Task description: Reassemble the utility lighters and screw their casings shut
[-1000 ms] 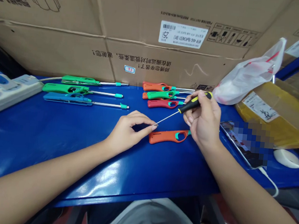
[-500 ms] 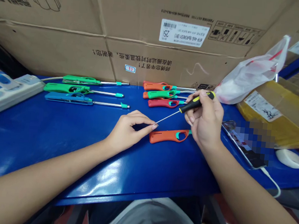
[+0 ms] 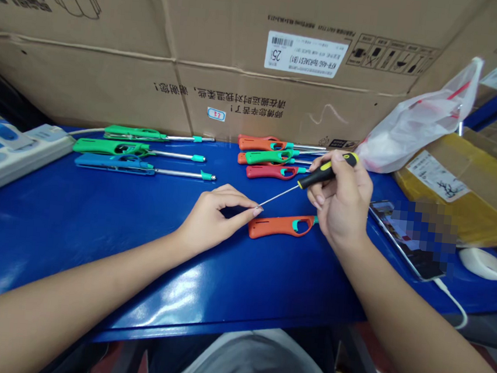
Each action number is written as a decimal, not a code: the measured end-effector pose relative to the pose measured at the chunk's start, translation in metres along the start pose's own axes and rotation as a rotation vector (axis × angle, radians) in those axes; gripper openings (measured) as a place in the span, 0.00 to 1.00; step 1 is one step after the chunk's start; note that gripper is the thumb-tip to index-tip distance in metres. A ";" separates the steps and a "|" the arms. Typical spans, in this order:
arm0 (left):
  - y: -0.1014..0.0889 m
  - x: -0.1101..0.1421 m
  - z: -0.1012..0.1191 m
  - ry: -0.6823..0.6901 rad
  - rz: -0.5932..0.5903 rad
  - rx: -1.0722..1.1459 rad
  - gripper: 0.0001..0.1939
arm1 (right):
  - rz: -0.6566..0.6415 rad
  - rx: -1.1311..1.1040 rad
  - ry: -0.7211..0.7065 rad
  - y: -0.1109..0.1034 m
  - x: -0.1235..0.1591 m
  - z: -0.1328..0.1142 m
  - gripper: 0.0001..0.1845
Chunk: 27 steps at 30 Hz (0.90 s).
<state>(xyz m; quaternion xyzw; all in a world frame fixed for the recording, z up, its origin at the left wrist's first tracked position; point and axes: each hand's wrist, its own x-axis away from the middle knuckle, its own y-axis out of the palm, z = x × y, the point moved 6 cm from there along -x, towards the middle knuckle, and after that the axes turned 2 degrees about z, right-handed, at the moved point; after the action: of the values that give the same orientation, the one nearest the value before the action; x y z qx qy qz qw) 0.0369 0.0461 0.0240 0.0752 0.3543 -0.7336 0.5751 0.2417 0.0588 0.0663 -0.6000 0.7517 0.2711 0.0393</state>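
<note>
My right hand [image 3: 342,204] grips a screwdriver [image 3: 320,174] by its black and yellow handle, its thin shaft slanting down to the left. My left hand [image 3: 214,215] is closed in a pinch at the tip of the shaft; what sits between the fingertips is too small to make out. An orange stick lighter [image 3: 277,225] with a teal trigger lies on the blue table [image 3: 95,224] just below the shaft, between my two hands, its right end behind my right hand.
Three lighters, green and blue [image 3: 115,148], lie at the back left, and several orange, green and red ones [image 3: 269,153] at the back centre. Cardboard boxes [image 3: 200,47] wall the back. A power strip [image 3: 10,149] is left; a phone [image 3: 406,237], white mouse [image 3: 482,263] and plastic bag [image 3: 417,123] are right.
</note>
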 end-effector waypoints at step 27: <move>0.001 0.000 -0.003 -0.054 -0.016 0.002 0.05 | 0.005 0.037 -0.049 0.000 0.003 -0.002 0.16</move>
<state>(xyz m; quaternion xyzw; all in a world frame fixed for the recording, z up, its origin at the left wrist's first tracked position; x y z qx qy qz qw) 0.0370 0.0475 0.0212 0.0532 0.3386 -0.7401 0.5786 0.2411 0.0554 0.0673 -0.5904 0.7570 0.2717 0.0681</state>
